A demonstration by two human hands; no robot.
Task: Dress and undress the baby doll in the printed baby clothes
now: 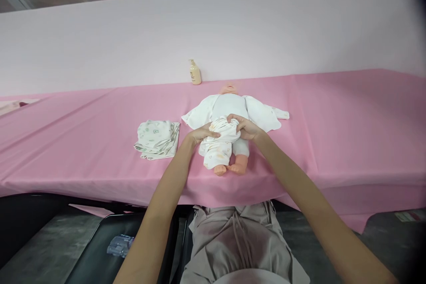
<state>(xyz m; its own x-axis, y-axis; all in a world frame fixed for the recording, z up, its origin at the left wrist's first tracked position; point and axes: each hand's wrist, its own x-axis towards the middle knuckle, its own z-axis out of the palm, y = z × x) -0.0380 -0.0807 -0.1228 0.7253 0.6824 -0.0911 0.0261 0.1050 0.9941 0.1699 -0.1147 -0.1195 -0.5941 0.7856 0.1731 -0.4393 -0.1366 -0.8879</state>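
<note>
Both bare forearms reach in from the near edge, angled toward each other, and the 2 hands meet over the middle of a doll lying on the pink cloth, head far and feet near. The left hand comes in from the left, thumb laid over the top and pointing right, its fingers mostly hidden; it is partly closed, pinching the bunched upper part of some white printed pants. The right hand comes in from the right, wrist bent inward, fingers curled over the far edge of the same fabric with the thumb nearer, also gripping it. The pants lie over the doll's lower body, covering the left leg in the scene down to the foot, while the right leg shows a white cuff and bare skin. A white jacket spreads out on both sides of the doll's trunk. Left of the left hand sits a stack of folded cloth; farther off, a pump bottle stands near the pale wall.
</note>
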